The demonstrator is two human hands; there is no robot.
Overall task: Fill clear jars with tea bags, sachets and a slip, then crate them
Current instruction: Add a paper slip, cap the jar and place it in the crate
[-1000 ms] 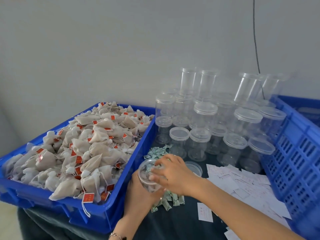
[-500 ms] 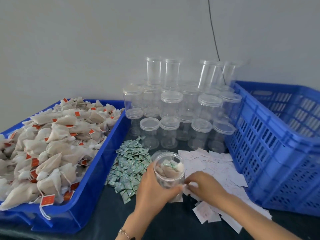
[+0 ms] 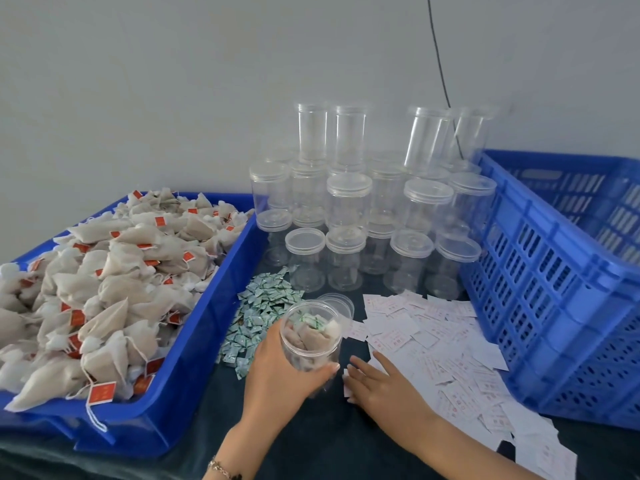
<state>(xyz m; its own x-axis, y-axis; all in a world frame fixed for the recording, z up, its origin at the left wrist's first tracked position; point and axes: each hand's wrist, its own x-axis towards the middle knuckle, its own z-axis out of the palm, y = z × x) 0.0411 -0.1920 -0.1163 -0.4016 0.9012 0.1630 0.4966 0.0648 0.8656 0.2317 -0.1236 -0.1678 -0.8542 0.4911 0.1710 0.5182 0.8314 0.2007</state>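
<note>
My left hand (image 3: 277, 372) grips an open clear jar (image 3: 311, 337) just above the dark table; inside it are tea bags and green sachets. Just right of the jar, my right hand (image 3: 381, 386) lies with straight fingers on the near edge of the spread white slips (image 3: 433, 334), its fingertips touching one slip. A pile of green sachets (image 3: 263, 306) lies left of the jar. A loose clear lid (image 3: 341, 301) sits behind the jar.
A blue tray (image 3: 194, 358) heaped with tea bags (image 3: 114, 289) fills the left. Several lidded empty jars (image 3: 346, 216) are stacked at the back by the wall. A tall blue slotted crate (image 3: 554, 289) stands at the right.
My right hand left the jar's mouth and dropped onto the slips at the right. The left hand carried the jar rightward, away from the sachets. The view swung to the right.
</note>
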